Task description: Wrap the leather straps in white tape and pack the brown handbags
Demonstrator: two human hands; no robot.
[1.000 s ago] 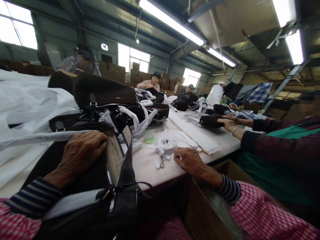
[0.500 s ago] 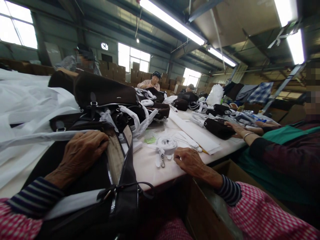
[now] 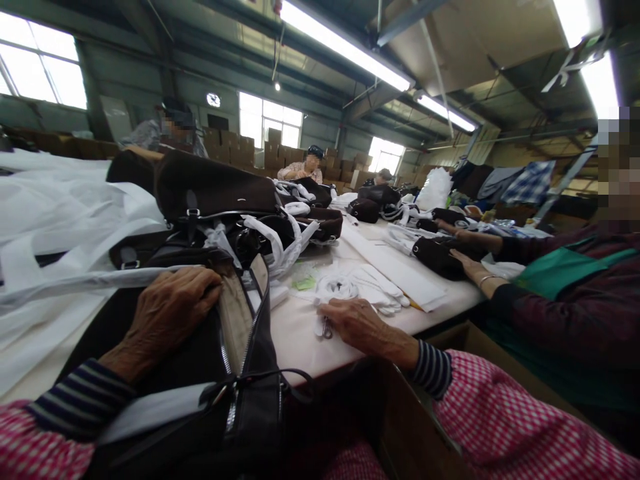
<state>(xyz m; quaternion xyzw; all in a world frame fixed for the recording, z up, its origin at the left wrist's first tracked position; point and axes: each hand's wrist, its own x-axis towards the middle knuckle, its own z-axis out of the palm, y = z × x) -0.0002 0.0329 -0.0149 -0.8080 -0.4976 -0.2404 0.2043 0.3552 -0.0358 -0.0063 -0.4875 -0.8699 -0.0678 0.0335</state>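
Observation:
A dark brown bag [image 3: 200, 333] with an unzipped top and beige lining lies in front of me, a white-wrapped handle across its near side. My left hand [image 3: 175, 307] rests on it, fingers curled over the edge of the opening. On the table, a coiled white-wrapped strap [image 3: 337, 287] ends in a metal snap hook [image 3: 327, 328]. My right hand [image 3: 357, 323] is at that end, thumb and fingers closed on the strap just beside the hook; its fingertips are partly hidden.
More brown bags [image 3: 215, 187] with wrapped handles are stacked behind mine. White wrapping sheets [image 3: 75, 207] pile up at left. White gloves [image 3: 385, 287] and a long white strip [image 3: 390, 267] lie on the table. A co-worker's hands [image 3: 473, 270] touch a bag at right. A cardboard box [image 3: 415, 427] stands below.
My right hand has moved left from beside the strap onto its hook end. My left hand stays on the bag. The co-worker's one hand has reached farther across the table.

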